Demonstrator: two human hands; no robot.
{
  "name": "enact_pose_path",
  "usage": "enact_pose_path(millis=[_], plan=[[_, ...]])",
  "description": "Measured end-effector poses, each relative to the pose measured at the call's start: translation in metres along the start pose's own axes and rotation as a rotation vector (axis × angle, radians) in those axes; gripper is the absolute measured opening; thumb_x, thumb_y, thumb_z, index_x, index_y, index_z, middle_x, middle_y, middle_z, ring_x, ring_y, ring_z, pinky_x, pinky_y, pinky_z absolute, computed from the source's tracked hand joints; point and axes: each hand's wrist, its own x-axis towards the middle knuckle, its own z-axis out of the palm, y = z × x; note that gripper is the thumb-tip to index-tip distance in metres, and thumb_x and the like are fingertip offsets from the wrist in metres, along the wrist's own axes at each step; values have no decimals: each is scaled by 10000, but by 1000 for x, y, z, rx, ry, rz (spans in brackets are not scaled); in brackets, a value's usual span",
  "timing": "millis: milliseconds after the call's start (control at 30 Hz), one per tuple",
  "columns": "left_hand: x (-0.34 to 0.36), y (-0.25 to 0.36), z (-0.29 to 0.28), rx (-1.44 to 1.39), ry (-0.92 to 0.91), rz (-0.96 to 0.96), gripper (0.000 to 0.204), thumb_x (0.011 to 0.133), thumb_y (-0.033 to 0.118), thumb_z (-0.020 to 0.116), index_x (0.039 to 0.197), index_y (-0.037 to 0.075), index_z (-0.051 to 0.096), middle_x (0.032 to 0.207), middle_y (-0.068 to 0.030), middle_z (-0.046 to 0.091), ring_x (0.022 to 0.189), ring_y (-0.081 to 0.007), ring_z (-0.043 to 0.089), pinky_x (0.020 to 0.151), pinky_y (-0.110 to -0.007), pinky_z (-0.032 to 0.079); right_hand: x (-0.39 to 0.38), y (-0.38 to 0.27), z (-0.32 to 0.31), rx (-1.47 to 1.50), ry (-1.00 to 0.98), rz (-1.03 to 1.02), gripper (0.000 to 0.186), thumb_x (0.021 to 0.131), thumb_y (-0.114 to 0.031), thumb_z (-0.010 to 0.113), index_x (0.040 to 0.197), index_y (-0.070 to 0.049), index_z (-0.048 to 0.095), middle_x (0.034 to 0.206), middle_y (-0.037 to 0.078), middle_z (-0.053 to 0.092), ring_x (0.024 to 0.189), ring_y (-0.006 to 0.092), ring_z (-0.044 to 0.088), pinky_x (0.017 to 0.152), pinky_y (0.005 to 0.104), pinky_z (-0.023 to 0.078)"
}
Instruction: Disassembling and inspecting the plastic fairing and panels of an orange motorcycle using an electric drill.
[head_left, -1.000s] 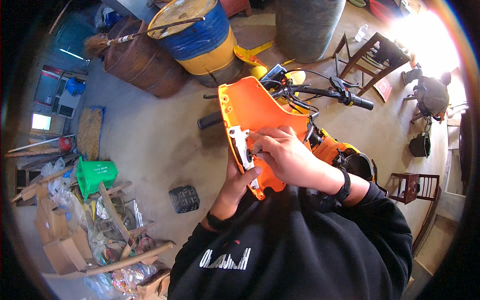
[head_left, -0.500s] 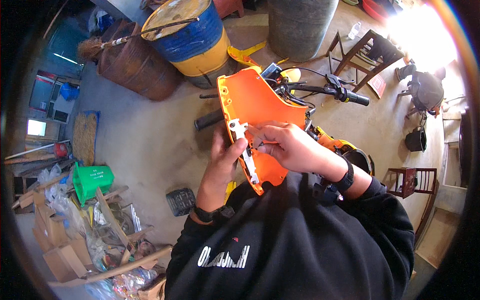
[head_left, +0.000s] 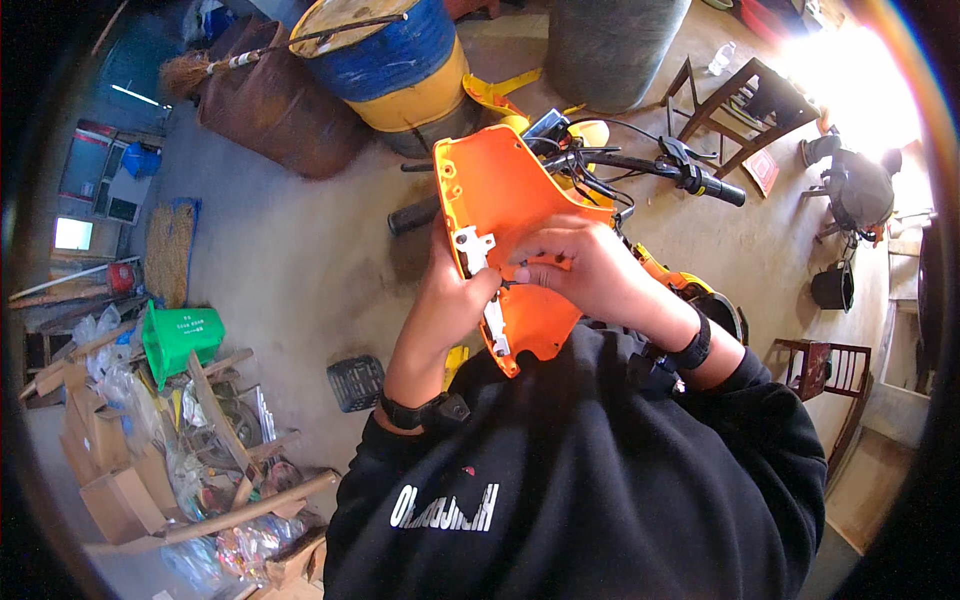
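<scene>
Orange panel (head_left: 490, 190) stands near the handlebar (head_left: 640, 182); your left hand (head_left: 448, 300) grips its left edge, apparently for steadiness; your right hand (head_left: 585, 262), fingers curled closed, holds small dark pieces (head_left: 562, 262).

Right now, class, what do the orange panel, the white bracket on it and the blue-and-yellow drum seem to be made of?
Orange panel: probably smooth moulded plastic; thin, curved, evenly coloured.
White bracket: plastic or painted metal; its uniform pale surface leaves it open.
Blue-and-yellow drum: likely painted metal, worn finish; its top looks stained.
</scene>
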Motion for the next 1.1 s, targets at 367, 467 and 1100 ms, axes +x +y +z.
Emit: enact_pose_path(millis=[367, 467, 1100], plan=[[-2, -4, 13, -19, 119, 56, 658, 758, -111, 477, 1382, 50, 341, 1198, -74, 518, 1042, -166, 560, 828, -302, 510, 7, 7, 16, -131, 119, 33, 196, 838, -106, 686, 1021, -46, 654, 879, 136, 664, 845, 344, 657, 741, 411, 530], [-4, -2, 14, 12, 110, 71, 682, 754, -118, 475, 1397, 52, 323, 1215, -79, 501, 1046, -165, 556, 816, -302, 518, 9, 12, 21, -170, 118, -40, 196, 823, -115, 694, 1006, -67, 642, 862, 126, 656, 833, 333, 653, 728, 416, 529], [0, -18, 11, 65, 76, 141, 688, 779, -84, 499, 1418, 13, 263, 1285, -138, 483, 1180, -219, 513, 967, -345, 457, 3, 0, 23, -569, 40, -203, 233, 753, -107, 621, 975, -37, 598, 891, 107, 598, 859, 305, 619, 708, 395, 545]])
